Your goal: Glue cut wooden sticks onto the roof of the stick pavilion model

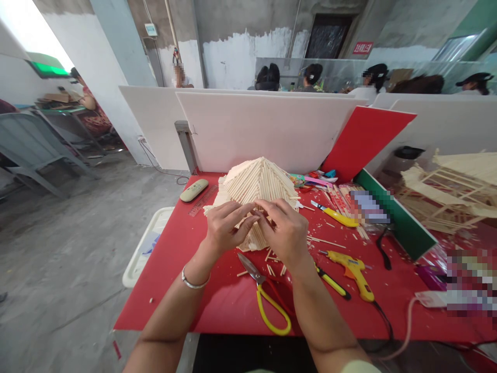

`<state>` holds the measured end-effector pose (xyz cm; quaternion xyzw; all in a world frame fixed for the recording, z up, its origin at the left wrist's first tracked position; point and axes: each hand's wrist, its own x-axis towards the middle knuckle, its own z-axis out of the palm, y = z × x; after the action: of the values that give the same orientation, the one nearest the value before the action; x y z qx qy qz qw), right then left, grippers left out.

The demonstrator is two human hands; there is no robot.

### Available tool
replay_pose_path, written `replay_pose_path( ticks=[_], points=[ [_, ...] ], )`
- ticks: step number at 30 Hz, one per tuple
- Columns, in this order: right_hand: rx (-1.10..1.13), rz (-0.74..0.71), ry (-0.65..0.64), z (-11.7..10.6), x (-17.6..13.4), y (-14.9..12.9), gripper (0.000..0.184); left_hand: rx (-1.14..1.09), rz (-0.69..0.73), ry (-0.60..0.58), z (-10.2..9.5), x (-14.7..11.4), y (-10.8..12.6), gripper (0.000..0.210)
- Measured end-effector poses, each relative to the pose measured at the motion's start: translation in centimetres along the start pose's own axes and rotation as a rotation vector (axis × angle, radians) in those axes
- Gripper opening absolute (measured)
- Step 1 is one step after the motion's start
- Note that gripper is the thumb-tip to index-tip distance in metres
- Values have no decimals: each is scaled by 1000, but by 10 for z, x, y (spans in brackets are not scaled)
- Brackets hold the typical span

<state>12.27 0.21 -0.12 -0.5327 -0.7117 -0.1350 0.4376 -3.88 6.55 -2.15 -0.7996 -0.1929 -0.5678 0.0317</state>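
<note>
A pale wooden model with a peaked roof of thin round sticks (261,176) stands on the red tabletop (163,274). My left hand (229,225) and my right hand (284,230) meet at the model's near side, with fingertips pinched close together. Whatever lies between the fingertips is too small or too covered to make out. Below the hands, scissors with yellow handles (266,295) rest on the table among short stick pieces (271,269). The lower front of the model is partly hidden by the hands.
Right of the hands lie a yellow glue gun (351,269), a yellow utility knife (337,216) and another cutter (332,282). An eyeglass case (194,190) sits at the left. White partition boards (267,129) rise behind; a green board (396,217) borders the right.
</note>
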Motion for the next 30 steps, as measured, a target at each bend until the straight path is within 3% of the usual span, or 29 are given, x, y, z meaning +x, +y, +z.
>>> replay_pose_path(
  ticks=[30],
  points=[
    [1,1,10,0,0,0,24,-21,2,8,1,-1,0,24]
  ],
)
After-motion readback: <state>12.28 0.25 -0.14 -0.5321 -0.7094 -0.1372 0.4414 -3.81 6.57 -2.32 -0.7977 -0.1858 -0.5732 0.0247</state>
